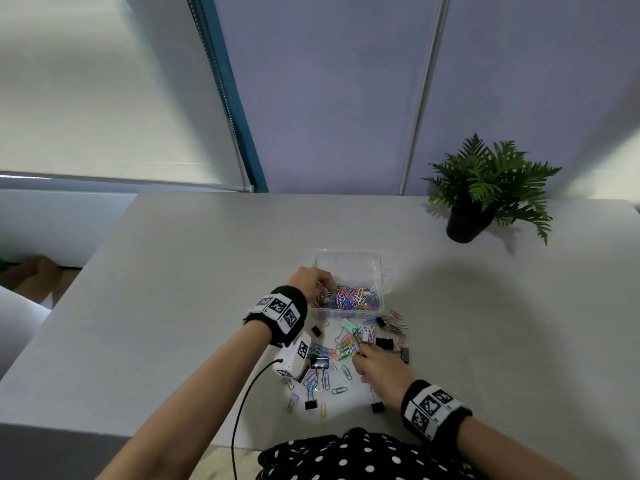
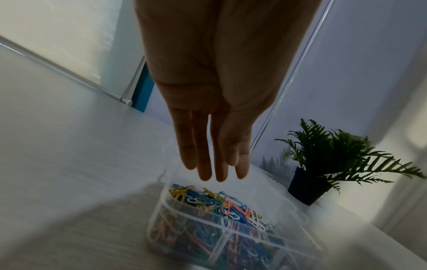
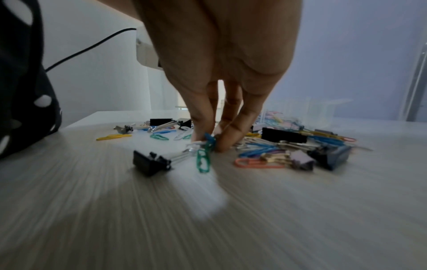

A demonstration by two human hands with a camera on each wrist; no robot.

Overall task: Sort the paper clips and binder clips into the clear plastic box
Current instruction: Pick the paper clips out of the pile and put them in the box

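Already half full of paper clips (image 1: 349, 296), the box (image 1: 347, 261) sits mid-tabletop (image 1: 173, 289), within reach of both hands. Above it the left hand (image 2: 208, 127) hangs with straight, empty fingers (image 2: 204, 164), apparently after a drop. Nearer, right hand (image 3: 221, 82) pinches green and blue clips (image 3: 204, 155) from the scatter, binder clips (image 3: 150, 163) alongside.
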